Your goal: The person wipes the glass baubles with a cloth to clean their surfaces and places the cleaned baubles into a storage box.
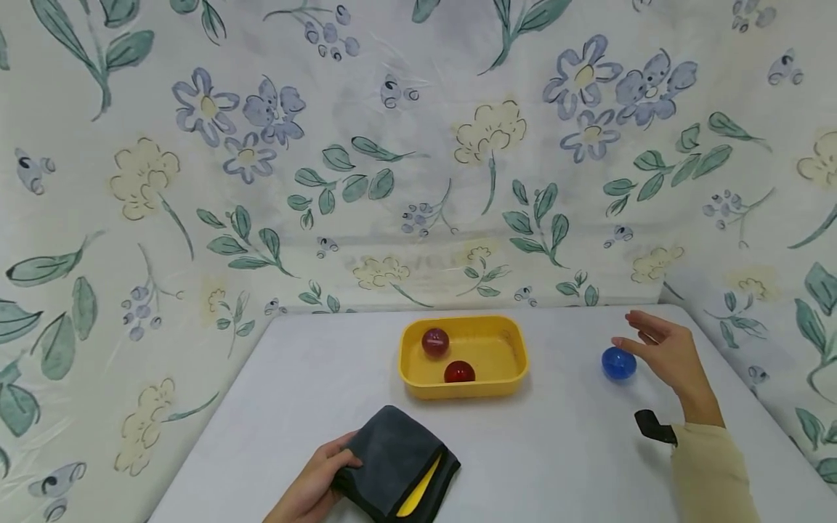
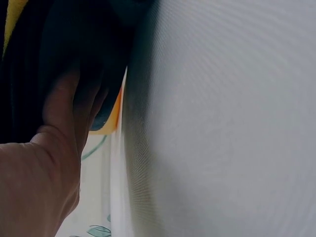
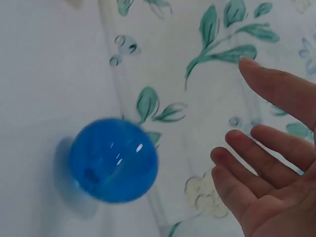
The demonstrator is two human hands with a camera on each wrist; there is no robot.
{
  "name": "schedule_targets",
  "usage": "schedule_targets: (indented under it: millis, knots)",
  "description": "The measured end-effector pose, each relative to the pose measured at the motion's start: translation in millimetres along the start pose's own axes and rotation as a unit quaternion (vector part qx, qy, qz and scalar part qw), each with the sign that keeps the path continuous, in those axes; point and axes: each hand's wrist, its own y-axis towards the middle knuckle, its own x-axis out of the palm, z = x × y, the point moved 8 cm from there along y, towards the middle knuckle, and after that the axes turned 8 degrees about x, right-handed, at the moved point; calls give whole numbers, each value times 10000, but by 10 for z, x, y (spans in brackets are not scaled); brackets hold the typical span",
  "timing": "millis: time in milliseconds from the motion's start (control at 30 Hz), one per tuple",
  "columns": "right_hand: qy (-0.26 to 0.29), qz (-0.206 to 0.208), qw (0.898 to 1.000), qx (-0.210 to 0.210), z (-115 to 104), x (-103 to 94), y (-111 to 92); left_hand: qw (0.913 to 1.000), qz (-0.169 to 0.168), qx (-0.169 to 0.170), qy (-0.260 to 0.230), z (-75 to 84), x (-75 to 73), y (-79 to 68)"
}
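My left hand [image 1: 319,476] grips the left edge of a folded dark grey cloth [image 1: 395,457], thumb on top. A yellow inner side shows in its open fold. In the left wrist view the cloth [image 2: 94,34] is dark and close to the camera, with the fingers partly lost in its shade. At the right, my right hand [image 1: 670,356] hovers by a clear blue ball [image 1: 618,363] on the table. The right wrist view shows that hand [image 3: 276,182] with fingers spread and loosely bent, a gap between them and the ball [image 3: 114,160].
A yellow tray [image 1: 487,390] stands at the table's back middle, holding a dark red ball [image 1: 434,342] and a brighter red ball [image 1: 460,372]. The white table [image 1: 556,450] meets a floral curtain [image 1: 418,160] behind and at the sides. A black strap end [image 1: 654,427] sticks out from the right sleeve.
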Motion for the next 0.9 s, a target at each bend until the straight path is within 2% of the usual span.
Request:
schedule_targets:
  millis: [200, 400, 533, 733, 900]
  knots:
    - [-178, -116, 9989, 428, 318, -1, 68, 10000, 54, -37, 22, -9, -2, 10]
    - [-347, -532, 9960, 633, 522, 86, 76, 10000, -44, 3, 8, 3, 8, 13]
    - [-323, -769, 9945, 638, 576, 162, 63, 9999, -152, 24, -35, 14, 23, 8]
    - [-447, -1030, 9921, 566, 588, 266, 53, 9999, -104, -14, -72, 16, 22, 7]
    - [-575, -1058, 9903, 690, 612, 300, 75, 9999, -126, -24, -116, 22, 32, -2]
